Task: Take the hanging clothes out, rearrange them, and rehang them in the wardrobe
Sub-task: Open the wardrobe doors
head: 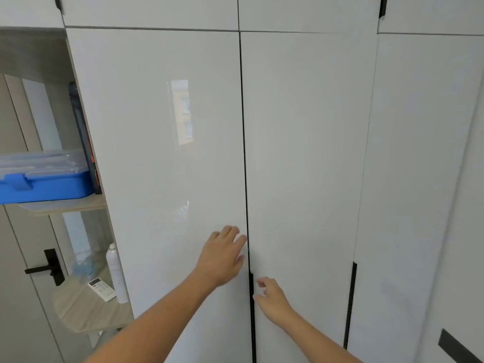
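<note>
Wardrobe: glossy white wardrobe (pixel 301 153), doors closed; clothes hidden behind them.
Left hand: left hand (pixel 222 255) lies flat, fingers straight, on the left door (pixel 162 153), fingertips at the centre seam.
Right hand: right hand (pixel 272 299) has loosely curled fingers at the black handle strip (pixel 251 286) on the seam, gripping nothing that shows.
Open shelves: at the wardrobe's left edge, a blue box (pixel 44 182) on the upper shelf; a white spray can (pixel 116 273) and a remote (pixel 101 288) on the lower shelf.

Glossy, smooth white wardrobe doors (pixel 162 127) carry matt black handles (pixel 350 305); the left shelves (pixel 86 310) look pale wood-grain, holding a blue plastic box (pixel 44 183).
</note>
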`<act>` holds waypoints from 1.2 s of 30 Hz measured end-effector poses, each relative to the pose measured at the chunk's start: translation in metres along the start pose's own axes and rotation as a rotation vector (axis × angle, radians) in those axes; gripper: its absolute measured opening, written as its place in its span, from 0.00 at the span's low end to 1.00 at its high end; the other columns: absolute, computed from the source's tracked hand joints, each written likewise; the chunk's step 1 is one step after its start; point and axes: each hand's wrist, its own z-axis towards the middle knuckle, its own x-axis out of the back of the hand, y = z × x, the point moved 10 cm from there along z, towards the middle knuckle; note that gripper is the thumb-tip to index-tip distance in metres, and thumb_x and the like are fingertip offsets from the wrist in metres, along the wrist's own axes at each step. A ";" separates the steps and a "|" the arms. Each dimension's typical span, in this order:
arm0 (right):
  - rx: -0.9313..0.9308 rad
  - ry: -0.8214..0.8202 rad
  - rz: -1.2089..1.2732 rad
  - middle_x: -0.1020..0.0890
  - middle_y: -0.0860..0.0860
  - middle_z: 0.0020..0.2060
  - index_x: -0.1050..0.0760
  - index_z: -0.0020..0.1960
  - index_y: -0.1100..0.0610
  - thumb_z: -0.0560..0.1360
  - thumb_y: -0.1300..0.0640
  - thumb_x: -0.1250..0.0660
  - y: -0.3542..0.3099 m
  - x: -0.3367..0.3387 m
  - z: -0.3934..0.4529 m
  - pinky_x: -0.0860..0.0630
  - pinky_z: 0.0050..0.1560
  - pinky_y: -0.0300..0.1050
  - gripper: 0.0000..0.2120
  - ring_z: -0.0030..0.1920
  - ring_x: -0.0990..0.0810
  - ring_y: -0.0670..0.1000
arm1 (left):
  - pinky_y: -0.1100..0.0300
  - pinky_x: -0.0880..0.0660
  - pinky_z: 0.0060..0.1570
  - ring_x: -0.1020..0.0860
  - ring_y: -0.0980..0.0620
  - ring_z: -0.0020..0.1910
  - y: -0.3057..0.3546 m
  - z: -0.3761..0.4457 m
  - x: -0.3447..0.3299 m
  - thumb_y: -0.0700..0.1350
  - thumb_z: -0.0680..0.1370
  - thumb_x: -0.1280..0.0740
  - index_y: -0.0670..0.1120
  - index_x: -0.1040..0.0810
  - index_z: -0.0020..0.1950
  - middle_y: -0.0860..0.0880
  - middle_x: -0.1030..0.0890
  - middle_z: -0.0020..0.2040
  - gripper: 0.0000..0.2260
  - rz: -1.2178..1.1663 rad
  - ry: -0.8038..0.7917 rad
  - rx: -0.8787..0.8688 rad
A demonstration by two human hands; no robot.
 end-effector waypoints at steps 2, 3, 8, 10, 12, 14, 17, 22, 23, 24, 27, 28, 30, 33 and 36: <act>-0.016 0.013 0.022 0.32 0.48 0.64 0.34 0.77 0.54 0.82 0.60 0.36 -0.010 -0.002 0.015 0.28 0.48 0.27 0.24 0.60 0.28 0.45 | 0.46 0.36 0.76 0.38 0.42 0.81 -0.007 0.027 0.019 0.54 0.83 0.36 0.48 0.31 0.78 0.44 0.34 0.80 0.24 0.045 0.098 -0.013; -0.030 0.008 0.015 0.32 0.48 0.64 0.34 0.77 0.54 0.81 0.60 0.37 -0.014 -0.005 0.024 0.26 0.46 0.27 0.25 0.58 0.27 0.45 | 0.44 0.39 0.79 0.42 0.42 0.83 -0.009 0.041 0.025 0.55 0.82 0.35 0.48 0.34 0.79 0.43 0.37 0.82 0.27 0.072 0.128 -0.021; -0.116 0.007 -0.005 0.34 0.53 0.70 0.41 0.81 0.54 0.79 0.62 0.40 -0.023 -0.022 0.046 0.25 0.66 0.46 0.31 0.70 0.31 0.53 | 0.39 0.49 0.82 0.52 0.39 0.85 0.001 0.092 0.025 0.55 0.81 0.33 0.48 0.42 0.83 0.43 0.50 0.86 0.33 0.222 0.163 -0.117; -0.143 0.035 0.013 0.34 0.53 0.71 0.43 0.81 0.55 0.80 0.61 0.40 -0.022 -0.025 0.054 0.26 0.67 0.45 0.31 0.71 0.32 0.54 | 0.37 0.50 0.82 0.54 0.38 0.85 0.000 0.104 0.021 0.55 0.80 0.30 0.48 0.44 0.84 0.42 0.53 0.86 0.37 0.275 0.167 -0.126; -0.157 0.066 0.002 0.33 0.53 0.68 0.41 0.79 0.55 0.79 0.61 0.40 -0.021 -0.025 0.061 0.27 0.66 0.45 0.29 0.70 0.31 0.54 | 0.35 0.50 0.80 0.57 0.37 0.84 -0.009 0.115 0.017 0.59 0.77 0.27 0.49 0.49 0.85 0.41 0.57 0.86 0.44 0.338 0.164 -0.099; -0.150 0.105 0.008 0.33 0.50 0.63 0.39 0.75 0.54 0.78 0.62 0.39 -0.018 -0.022 0.063 0.27 0.64 0.45 0.26 0.66 0.29 0.52 | 0.33 0.49 0.79 0.60 0.36 0.84 -0.018 0.121 0.012 0.64 0.76 0.28 0.49 0.56 0.86 0.40 0.61 0.85 0.50 0.453 0.156 -0.096; -0.169 0.162 0.065 0.32 0.49 0.62 0.39 0.71 0.53 0.77 0.63 0.38 -0.007 -0.020 0.063 0.25 0.58 0.44 0.24 0.59 0.24 0.51 | 0.32 0.50 0.79 0.63 0.35 0.83 -0.021 0.120 0.005 0.67 0.75 0.29 0.48 0.62 0.86 0.40 0.65 0.84 0.55 0.507 0.184 -0.122; -0.224 0.163 0.074 0.30 0.49 0.60 0.35 0.62 0.53 0.75 0.59 0.34 0.010 -0.025 0.063 0.29 0.53 0.41 0.18 0.55 0.25 0.48 | 0.31 0.51 0.79 0.63 0.36 0.84 -0.017 0.121 0.003 0.67 0.78 0.32 0.48 0.60 0.86 0.41 0.65 0.85 0.51 0.468 0.198 -0.123; -0.223 0.149 0.058 0.30 0.48 0.59 0.34 0.62 0.53 0.74 0.59 0.34 0.011 -0.025 0.065 0.29 0.53 0.41 0.18 0.56 0.26 0.48 | 0.31 0.51 0.79 0.63 0.36 0.84 -0.017 0.121 0.005 0.67 0.79 0.33 0.49 0.60 0.86 0.41 0.64 0.85 0.49 0.460 0.201 -0.127; -0.226 0.125 0.053 0.29 0.48 0.59 0.33 0.63 0.53 0.74 0.59 0.34 0.013 -0.024 0.066 0.29 0.54 0.40 0.19 0.57 0.26 0.48 | 0.31 0.51 0.79 0.62 0.36 0.84 -0.016 0.122 0.005 0.67 0.80 0.34 0.49 0.59 0.86 0.41 0.63 0.85 0.47 0.452 0.205 -0.131; -0.236 0.052 0.042 0.28 0.49 0.61 0.31 0.65 0.53 0.73 0.61 0.33 0.018 -0.022 0.069 0.26 0.60 0.39 0.22 0.60 0.25 0.48 | 0.31 0.51 0.78 0.62 0.36 0.84 -0.014 0.121 0.004 0.67 0.80 0.35 0.48 0.58 0.86 0.41 0.63 0.85 0.47 0.454 0.206 -0.125; -0.239 0.036 0.043 0.27 0.49 0.60 0.30 0.64 0.52 0.72 0.61 0.32 0.018 -0.021 0.068 0.25 0.60 0.39 0.22 0.60 0.25 0.47 | 0.31 0.51 0.78 0.63 0.36 0.84 -0.013 0.120 0.004 0.66 0.80 0.34 0.48 0.58 0.86 0.41 0.64 0.85 0.47 0.450 0.209 -0.121; -0.242 0.029 0.055 0.26 0.49 0.59 0.29 0.61 0.51 0.70 0.63 0.32 0.020 -0.018 0.065 0.24 0.58 0.40 0.20 0.57 0.25 0.46 | 0.31 0.51 0.79 0.65 0.36 0.83 -0.012 0.118 0.005 0.65 0.80 0.33 0.49 0.59 0.86 0.42 0.65 0.85 0.47 0.444 0.222 -0.130; -0.225 0.057 0.033 0.25 0.49 0.55 0.29 0.55 0.51 0.69 0.64 0.33 0.025 -0.013 0.051 0.23 0.55 0.41 0.17 0.51 0.25 0.46 | 0.32 0.50 0.79 0.63 0.38 0.84 -0.006 0.107 0.014 0.63 0.79 0.31 0.49 0.56 0.86 0.43 0.63 0.86 0.47 0.425 0.259 -0.162; -0.145 0.120 -0.028 0.25 0.47 0.51 0.30 0.53 0.50 0.73 0.57 0.30 0.024 -0.007 0.021 0.26 0.49 0.39 0.13 0.46 0.27 0.44 | 0.34 0.48 0.80 0.58 0.40 0.85 0.011 0.086 0.032 0.63 0.79 0.31 0.49 0.46 0.86 0.44 0.56 0.87 0.42 0.397 0.364 -0.198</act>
